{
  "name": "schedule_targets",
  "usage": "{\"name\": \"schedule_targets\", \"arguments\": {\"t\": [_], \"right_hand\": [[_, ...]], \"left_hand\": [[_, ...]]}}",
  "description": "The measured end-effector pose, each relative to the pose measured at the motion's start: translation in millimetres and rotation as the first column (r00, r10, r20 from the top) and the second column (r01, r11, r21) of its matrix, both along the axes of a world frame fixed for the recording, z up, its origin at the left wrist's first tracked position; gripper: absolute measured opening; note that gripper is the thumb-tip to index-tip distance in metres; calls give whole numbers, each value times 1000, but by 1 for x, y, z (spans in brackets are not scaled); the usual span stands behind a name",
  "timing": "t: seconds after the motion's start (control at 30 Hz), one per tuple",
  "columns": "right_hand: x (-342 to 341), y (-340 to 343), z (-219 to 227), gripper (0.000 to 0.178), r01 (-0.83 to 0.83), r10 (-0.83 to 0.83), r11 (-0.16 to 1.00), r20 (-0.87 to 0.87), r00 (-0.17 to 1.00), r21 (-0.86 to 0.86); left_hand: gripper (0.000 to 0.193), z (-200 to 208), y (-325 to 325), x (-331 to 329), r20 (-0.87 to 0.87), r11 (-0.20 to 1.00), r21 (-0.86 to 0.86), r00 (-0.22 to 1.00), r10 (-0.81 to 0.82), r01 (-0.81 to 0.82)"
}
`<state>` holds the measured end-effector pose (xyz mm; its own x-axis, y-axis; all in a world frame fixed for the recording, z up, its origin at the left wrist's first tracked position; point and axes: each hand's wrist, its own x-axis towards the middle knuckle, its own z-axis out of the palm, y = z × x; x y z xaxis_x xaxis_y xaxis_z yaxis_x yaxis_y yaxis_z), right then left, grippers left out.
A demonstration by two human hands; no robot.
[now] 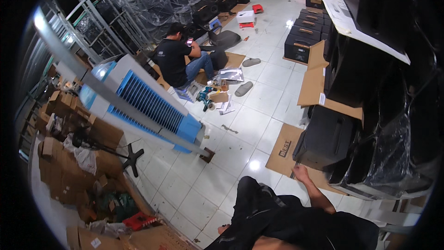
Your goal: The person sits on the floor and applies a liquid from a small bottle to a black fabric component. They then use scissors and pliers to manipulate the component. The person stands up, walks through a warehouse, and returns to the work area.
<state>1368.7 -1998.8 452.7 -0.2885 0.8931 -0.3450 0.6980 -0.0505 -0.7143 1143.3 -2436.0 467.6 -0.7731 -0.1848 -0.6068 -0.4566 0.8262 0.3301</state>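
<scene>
Right hand (301,173): forearm extended, grip curled beside black speaker cabinet's (326,139) near lower corner, hold undeterminable; cabinet at cardboard sheet's (276,157) right side; left hand (223,228): low, mostly hidden, grip undeterminable

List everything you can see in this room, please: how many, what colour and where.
Big box: one, black, lower right
Cardboard sheet: one, brown, floor beside big box
Smaller boxes: several, black, upper right
Air cooler: one, blue and white, left
Post: one, grey, before the cooler
Fan base: one, black, left floor
Cardboard heap: many pieces, brown, far left
Sandals: two, grey, middle floor
Seated person: one, black shirt, upper middle
Phone: one, colour unclear, seated person's hand
Wrapped goods: many, dark, back
Left grip: one, bare, bottom, mostly hidden
Right grip: one, bare, at big box's lower edge
</scene>
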Motion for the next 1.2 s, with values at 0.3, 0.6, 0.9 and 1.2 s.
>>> {"name": "schedule_targets", "arguments": {"t": [0.3,0.6,0.9,1.2], "right_hand": [[-106,183,-40,40,-296,349,935,353,868,-196],[-121,316,3,30,455,-407,889,367,837,-52],[-194,494,-36,43,547,-304,689,495,814,-475],[-303,882,-29,36,340,-287,927,281,916,-161]], "left_hand": [[24,-49,267,-215,92,982,133,985,-145,132],[27,34,689,-445,-474,689,260,711,-519,677],[30,-7,986,-530,-479,533,170,542,-690,829],[33,-18,1093,-510,-244,773,-25,746,-620,634]]}}
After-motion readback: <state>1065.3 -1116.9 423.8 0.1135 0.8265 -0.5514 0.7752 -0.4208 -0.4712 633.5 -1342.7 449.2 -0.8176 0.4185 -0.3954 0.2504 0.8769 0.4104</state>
